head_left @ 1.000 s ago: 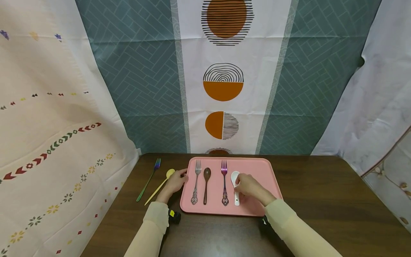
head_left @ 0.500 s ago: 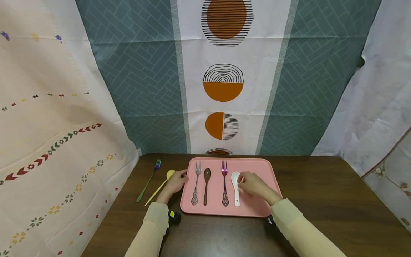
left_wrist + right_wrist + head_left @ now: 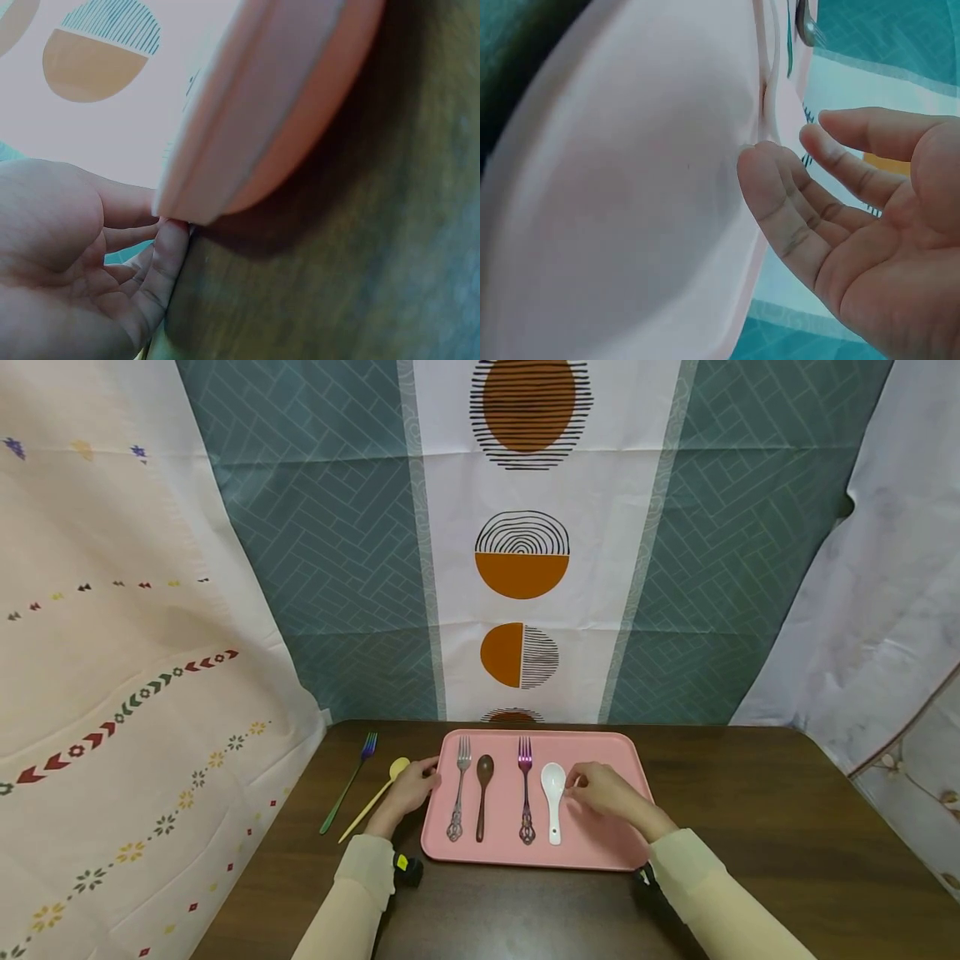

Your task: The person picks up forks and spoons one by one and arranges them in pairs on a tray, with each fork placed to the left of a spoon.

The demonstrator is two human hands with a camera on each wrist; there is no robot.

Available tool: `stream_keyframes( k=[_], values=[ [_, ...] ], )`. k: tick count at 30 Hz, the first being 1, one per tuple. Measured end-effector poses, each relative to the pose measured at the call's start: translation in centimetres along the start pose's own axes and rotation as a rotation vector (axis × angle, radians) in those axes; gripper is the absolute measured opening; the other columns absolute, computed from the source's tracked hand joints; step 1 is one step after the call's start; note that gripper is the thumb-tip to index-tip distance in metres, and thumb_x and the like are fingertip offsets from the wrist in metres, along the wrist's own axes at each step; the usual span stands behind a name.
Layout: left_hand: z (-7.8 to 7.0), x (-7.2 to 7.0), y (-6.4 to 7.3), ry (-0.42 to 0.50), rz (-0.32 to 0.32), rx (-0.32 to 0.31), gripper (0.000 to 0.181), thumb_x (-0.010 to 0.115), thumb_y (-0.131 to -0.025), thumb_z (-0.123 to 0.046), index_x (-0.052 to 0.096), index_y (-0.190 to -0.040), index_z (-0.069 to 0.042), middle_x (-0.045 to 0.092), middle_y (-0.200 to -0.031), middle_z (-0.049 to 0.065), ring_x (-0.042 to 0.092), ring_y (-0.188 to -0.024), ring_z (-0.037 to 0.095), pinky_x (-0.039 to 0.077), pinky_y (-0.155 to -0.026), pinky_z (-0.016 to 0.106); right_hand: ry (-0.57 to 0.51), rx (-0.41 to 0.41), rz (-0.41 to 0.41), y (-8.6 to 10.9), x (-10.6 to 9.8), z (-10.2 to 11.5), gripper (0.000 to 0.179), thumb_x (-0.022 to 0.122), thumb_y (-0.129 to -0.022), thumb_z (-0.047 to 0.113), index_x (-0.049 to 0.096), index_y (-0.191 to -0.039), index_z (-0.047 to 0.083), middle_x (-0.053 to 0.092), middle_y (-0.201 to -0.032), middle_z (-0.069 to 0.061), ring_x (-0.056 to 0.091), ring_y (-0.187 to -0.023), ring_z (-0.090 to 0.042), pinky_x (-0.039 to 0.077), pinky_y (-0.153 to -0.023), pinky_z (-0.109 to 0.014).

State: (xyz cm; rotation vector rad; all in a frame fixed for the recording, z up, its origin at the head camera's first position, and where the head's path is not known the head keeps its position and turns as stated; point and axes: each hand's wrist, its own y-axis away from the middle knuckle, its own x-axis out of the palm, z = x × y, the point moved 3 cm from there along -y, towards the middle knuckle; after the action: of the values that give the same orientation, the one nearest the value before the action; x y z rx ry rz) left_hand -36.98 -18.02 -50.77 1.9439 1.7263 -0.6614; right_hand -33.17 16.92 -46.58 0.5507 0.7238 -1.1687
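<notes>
On a pink tray (image 3: 600,852), a white spoon (image 3: 553,778) lies at the right of a purple fork (image 3: 525,785). Just right of that spoon hovers my right hand (image 3: 606,792), its fingers loosely bent and apart with nothing between them. At the tray's left side my left hand (image 3: 408,789) pinches the rim; the left wrist view shows thumb and finger at the tray edge (image 3: 247,127). A brown spoon (image 3: 484,793) and a silver fork (image 3: 460,785) lie on the tray's left half.
Left of the tray on the brown table (image 3: 750,827) lie a yellow spoon (image 3: 375,797) and a green-handled fork with a blue head (image 3: 348,785). A patterned cloth (image 3: 517,543) hangs behind the table, with pale cloth at both sides.
My right hand has let go of the white spoon and drawn away to the right. The spoon stays on the tray. My left hand keeps its place at the rim.
</notes>
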Motion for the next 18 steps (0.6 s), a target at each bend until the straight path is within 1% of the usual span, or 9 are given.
stream_keyframes(
  k=[3,6,9,12,14,16,18],
  values=[
    [0.1,0.0,-0.1,-0.003,0.005,0.004,0.047,0.053,-0.104,-0.01,0.052,-0.148,0.006,0.061,-0.111,0.013,0.058,-0.099,0.026,0.047,-0.086,0.039,-0.018,0.007,-0.003,0.2,-0.5,-0.3,0.008,0.065,-0.097,0.006,0.07,-0.102,0.002,0.06,-0.084,-0.006,0.053,-0.056,-0.015,0.047,-0.053,-0.03],
    [0.1,0.0,-0.1,0.002,0.005,0.004,0.047,0.054,-0.104,-0.01,0.053,-0.148,0.005,0.061,-0.109,0.012,0.057,-0.095,0.025,0.045,-0.083,0.037,-0.049,0.004,-0.003,0.4,-1.4,-0.7,0.014,0.063,-0.098,0.005,0.069,-0.109,-0.001,0.06,-0.086,-0.008,0.055,-0.055,-0.02,0.048,-0.051,-0.032],
    [0.1,-0.1,-0.1,0.01,0.006,0.012,0.047,0.054,-0.104,-0.009,0.053,-0.148,0.006,0.061,-0.108,0.012,0.058,-0.094,0.024,0.045,-0.081,0.036,-0.066,-0.008,-0.004,0.7,-2.4,-1.5,0.019,0.063,-0.099,0.005,0.067,-0.115,-0.004,0.061,-0.087,-0.011,0.058,-0.058,-0.025,0.049,-0.052,-0.034],
    [0.0,-0.2,-0.1,0.014,0.006,0.016,0.046,0.054,-0.104,-0.009,0.053,-0.148,0.006,0.061,-0.108,0.012,0.058,-0.094,0.023,0.046,-0.081,0.035,-0.061,-0.017,-0.017,0.9,-3.4,-2.5,0.022,0.063,-0.099,0.007,0.066,-0.117,-0.006,0.064,-0.089,-0.014,0.062,-0.065,-0.028,0.051,-0.057,-0.035],
    [0.0,-0.2,-0.1,0.019,0.009,0.016,0.046,0.054,-0.105,-0.009,0.052,-0.148,0.007,0.061,-0.107,0.012,0.059,-0.092,0.023,0.047,-0.079,0.034,-0.046,-0.022,-0.029,1.1,-4.2,-3.1,0.024,0.064,-0.099,0.009,0.066,-0.117,-0.007,0.064,-0.092,-0.016,0.062,-0.071,-0.027,0.051,-0.061,-0.036],
    [0.0,-0.2,-0.1,0.023,0.012,0.011,0.046,0.054,-0.105,-0.01,0.053,-0.148,0.006,0.061,-0.107,0.012,0.059,-0.091,0.022,0.048,-0.078,0.033,-0.04,-0.018,-0.04,1.4,-4.9,-3.7,0.025,0.064,-0.099,0.01,0.066,-0.118,-0.007,0.065,-0.096,-0.017,0.063,-0.077,-0.027,0.051,-0.065,-0.036],
    [0.0,-0.2,-0.1,0.029,0.016,0.009,0.046,0.055,-0.104,-0.01,0.052,-0.148,0.006,0.061,-0.107,0.012,0.059,-0.09,0.022,0.049,-0.078,0.032,-0.041,-0.008,-0.056,1.6,-5.6,-4.4,0.027,0.063,-0.099,0.01,0.066,-0.119,-0.008,0.064,-0.099,-0.017,0.062,-0.079,-0.027,0.052,-0.066,-0.037]
  ],
)
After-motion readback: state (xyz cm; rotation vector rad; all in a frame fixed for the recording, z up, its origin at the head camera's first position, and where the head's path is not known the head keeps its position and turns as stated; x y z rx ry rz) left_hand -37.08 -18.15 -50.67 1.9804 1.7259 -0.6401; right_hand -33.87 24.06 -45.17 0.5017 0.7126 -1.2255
